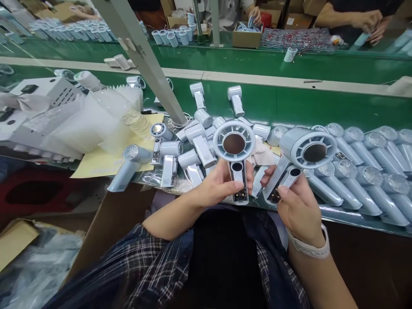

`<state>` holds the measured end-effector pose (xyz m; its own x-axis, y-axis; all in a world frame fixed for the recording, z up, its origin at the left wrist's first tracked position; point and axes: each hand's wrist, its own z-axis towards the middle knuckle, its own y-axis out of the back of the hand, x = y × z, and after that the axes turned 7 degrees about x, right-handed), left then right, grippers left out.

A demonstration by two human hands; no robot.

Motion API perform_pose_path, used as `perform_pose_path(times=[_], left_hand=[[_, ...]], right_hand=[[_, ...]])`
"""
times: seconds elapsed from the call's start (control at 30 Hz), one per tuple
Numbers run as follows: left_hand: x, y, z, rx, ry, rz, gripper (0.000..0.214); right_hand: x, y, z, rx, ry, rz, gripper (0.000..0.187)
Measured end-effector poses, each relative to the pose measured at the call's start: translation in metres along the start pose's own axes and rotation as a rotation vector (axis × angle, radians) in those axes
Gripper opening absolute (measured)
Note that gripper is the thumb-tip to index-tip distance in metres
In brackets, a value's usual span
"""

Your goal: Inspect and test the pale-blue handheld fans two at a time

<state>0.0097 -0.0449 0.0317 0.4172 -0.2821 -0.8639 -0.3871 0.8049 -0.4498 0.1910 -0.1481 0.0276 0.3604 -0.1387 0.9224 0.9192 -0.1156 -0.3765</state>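
My left hand [219, 185] is closed round the handle of a pale blue handheld fan [234, 148], which stands upright with its round head facing me. My right hand [298, 204], with a white wristband, grips the handle of a second pale blue fan [305, 150] that is tilted to the right. The two fans are side by side just above the near edge of the green bench [289, 107]. A heap of loose fan housings [193, 146] lies behind my left hand. Several finished fans [360, 180] lie in rows to the right.
A slanted grey post [144, 56] rises from the bench at left. A clear bottle [112, 103], plastic bags and a white device sit at far left. A cardboard box [106, 223] stands below. Other people's hands [367, 21] work across the conveyor, by a small box [246, 36].
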Motion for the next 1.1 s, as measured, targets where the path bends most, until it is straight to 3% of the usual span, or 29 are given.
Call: perform_pose_path(times=[0.27, 0.37, 0.63, 0.97, 1.1], left_hand=[[-0.004, 0.001, 0.002, 0.031, 0.043, 0.053, 0.05], [-0.009, 0.002, -0.001, 0.042, 0.06, 0.026, 0.056], [-0.007, 0.009, -0.004, 0.079, -0.005, 0.054, 0.043], [-0.004, 0.015, -0.011, 0.033, 0.003, 0.036, 0.051], [0.004, 0.021, -0.007, -0.097, 0.06, 0.038, 0.061]], right_hand=[[-0.007, 0.002, 0.002, 0.064, -0.038, 0.036, 0.04], [-0.01, -0.003, 0.007, 0.026, -0.057, 0.04, 0.042], [-0.016, -0.012, 0.012, -0.014, -0.112, 0.037, 0.039], [-0.02, -0.008, 0.01, 0.052, -0.071, 0.029, 0.027], [-0.024, -0.007, 0.011, 0.04, -0.082, -0.032, 0.028]])
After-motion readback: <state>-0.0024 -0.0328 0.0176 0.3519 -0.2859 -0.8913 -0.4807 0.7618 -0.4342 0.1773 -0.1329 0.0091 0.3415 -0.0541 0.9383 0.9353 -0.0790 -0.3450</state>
